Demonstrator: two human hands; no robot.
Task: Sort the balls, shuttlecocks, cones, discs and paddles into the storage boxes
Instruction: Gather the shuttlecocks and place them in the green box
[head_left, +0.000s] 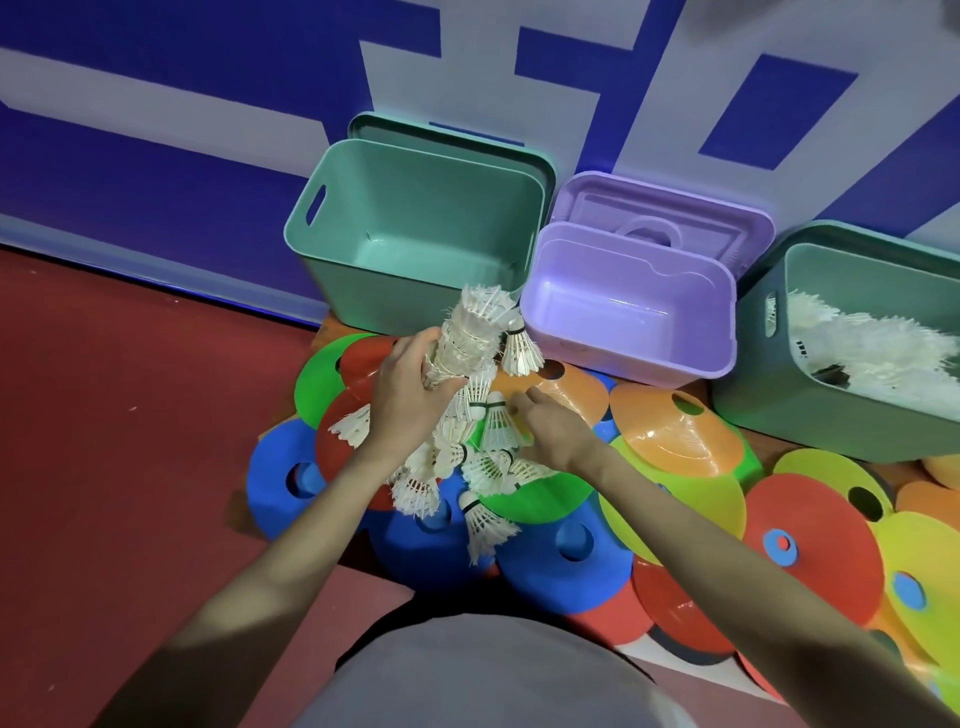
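Note:
My left hand (410, 395) grips a nested stack of white shuttlecocks (470, 338), held upright in front of the left green box (363, 291). One loose shuttlecock (521, 348) leans beside the stack. My right hand (550, 431) pinches a single shuttlecock (497, 423) in a small pile of loose shuttlecocks (467, 467) lying on coloured disc cones. The purple box (628, 358) holds nothing I can see. The right green box (769, 410) holds many shuttlecocks (878, 353).
Disc cones in blue (561, 551), orange (680, 431), red (815, 551), yellow (919, 577) and green (317, 379) overlap on the red floor before the boxes. Lids lean behind the left green box and the purple box, against a blue and white wall (156, 130).

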